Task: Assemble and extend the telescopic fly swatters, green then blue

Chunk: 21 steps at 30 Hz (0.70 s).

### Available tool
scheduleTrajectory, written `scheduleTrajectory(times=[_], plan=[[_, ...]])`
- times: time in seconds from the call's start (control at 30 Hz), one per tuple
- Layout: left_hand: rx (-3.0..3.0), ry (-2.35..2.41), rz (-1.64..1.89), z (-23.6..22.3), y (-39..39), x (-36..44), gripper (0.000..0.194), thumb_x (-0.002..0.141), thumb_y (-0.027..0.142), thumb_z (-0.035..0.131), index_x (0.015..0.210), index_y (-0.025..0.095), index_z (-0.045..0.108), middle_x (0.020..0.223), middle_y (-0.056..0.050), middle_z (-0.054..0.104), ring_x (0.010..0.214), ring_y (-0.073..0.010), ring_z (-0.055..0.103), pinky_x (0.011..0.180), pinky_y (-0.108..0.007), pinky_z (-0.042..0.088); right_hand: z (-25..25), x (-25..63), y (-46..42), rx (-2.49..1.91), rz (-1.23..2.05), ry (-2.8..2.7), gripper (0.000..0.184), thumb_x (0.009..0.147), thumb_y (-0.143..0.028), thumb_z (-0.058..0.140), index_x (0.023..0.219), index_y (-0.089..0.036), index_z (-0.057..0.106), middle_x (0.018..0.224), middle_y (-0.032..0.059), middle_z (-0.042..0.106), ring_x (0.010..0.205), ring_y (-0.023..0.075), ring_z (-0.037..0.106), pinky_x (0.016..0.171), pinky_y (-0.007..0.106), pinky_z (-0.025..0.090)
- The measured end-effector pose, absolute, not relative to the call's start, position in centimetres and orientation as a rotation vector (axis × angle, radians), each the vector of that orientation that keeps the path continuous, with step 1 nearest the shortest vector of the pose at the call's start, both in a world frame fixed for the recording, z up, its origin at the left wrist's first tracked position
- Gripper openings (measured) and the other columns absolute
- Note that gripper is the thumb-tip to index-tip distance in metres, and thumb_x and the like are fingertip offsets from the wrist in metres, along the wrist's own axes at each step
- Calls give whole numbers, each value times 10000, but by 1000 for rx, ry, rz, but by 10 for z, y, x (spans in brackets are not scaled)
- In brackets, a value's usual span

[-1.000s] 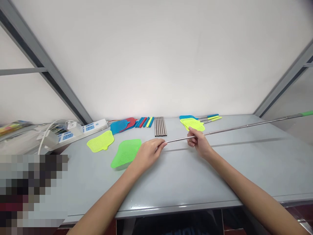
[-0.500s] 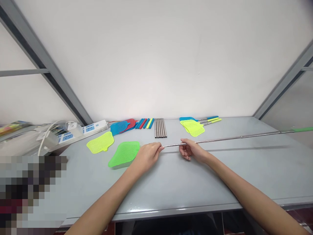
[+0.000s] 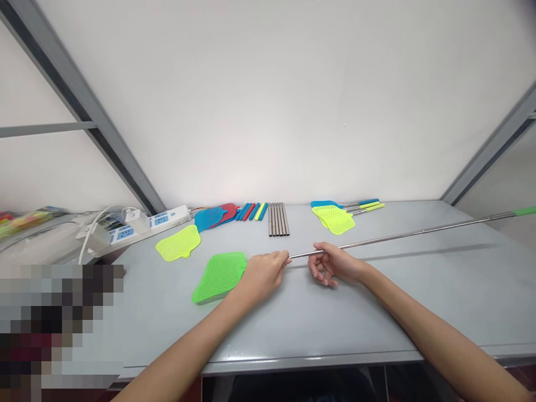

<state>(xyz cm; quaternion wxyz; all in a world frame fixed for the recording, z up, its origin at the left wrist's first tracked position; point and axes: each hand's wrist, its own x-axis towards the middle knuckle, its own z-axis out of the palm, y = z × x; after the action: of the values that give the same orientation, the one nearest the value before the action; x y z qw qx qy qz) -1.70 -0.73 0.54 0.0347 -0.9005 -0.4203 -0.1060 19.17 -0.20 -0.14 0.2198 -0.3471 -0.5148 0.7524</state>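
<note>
A green fly swatter with a long extended metal rod (image 3: 389, 238) stretches across in front of me. Its perforated head (image 3: 220, 276) is at the left and a green handle (image 3: 524, 211) runs out of view at the right. My left hand (image 3: 264, 274) is closed around the swatter where the rod meets the head, hiding that joint. Farther along, my right hand (image 3: 337, 263) has the rod between thumb and forefinger, its other fingers loosely curled below. A loose yellow swatter head (image 3: 178, 243) lies beyond the green one.
Blue (image 3: 208, 217) and red swatter heads (image 3: 229, 211), coloured handles (image 3: 253, 211) and metal tubes (image 3: 278, 219) lie along the back of the grey table (image 3: 310, 329). Swatters with yellow heads (image 3: 335, 219) lie right of them. A power strip (image 3: 170, 218) with cables is at the left.
The swatter tilts more, its handle end higher and its head end lower. Both hands are slightly lower, and the right hand's lower fingers have loosened. The whole view has shifted a little.
</note>
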Motion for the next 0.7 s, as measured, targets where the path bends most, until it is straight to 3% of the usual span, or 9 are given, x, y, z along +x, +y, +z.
scheduleTrajectory(times=[0.7], plan=[[-2756,-1211,-283,6,-20,-2,122,850,165,348,793,188,454,734,-22,594,679,-175,586,516,-246,343,-6,176,-12,-882,2127,-1508,623,839,-464,120,630,-96,577,496,40,523,422,99,483,425,210,365]])
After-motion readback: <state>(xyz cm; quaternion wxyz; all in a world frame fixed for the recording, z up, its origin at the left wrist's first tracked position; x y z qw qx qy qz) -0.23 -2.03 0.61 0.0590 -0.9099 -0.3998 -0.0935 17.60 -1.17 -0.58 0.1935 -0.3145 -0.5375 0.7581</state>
